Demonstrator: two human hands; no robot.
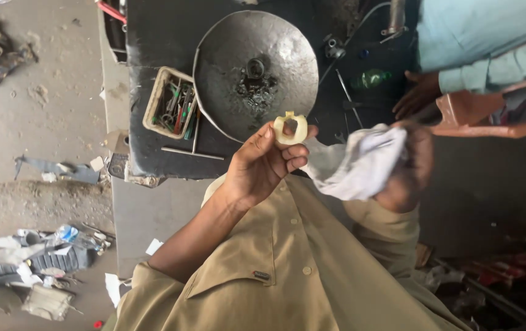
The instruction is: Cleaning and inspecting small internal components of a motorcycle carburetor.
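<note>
Head view, looking down past a tan button-up shirt (287, 270). Left hand (263, 162): raised over the near edge of the dark worktop (152, 37), thumb and fingertips closed on a small cream plastic ring (290, 129). Ring: pale yellowish, roughly round with a central opening and a small tab on its top edge; held upright, face toward the camera, in front of the pan's near rim. Right hand (407, 168): closed around a crumpled white cloth (355, 162), which bunches out to the ring's right and reaches almost to it.

On the worktop beyond the hands, a wide, shallow grey metal pan (257, 67) holds dark greasy parts (255, 86) at its centre. Just beside the pan, toward the worktop's left edge, a cream rectangular tray (168, 101) contains small hand tools; a thin metal rod (192, 153) lies near the front edge. Toward the far right, a green bottle (370, 78) lies on its side. Another person's hand (416, 95), with a light blue sleeve (490, 67), rests at the worktop's right edge. Paper scraps (30, 263) litter the dusty floor at left.
</note>
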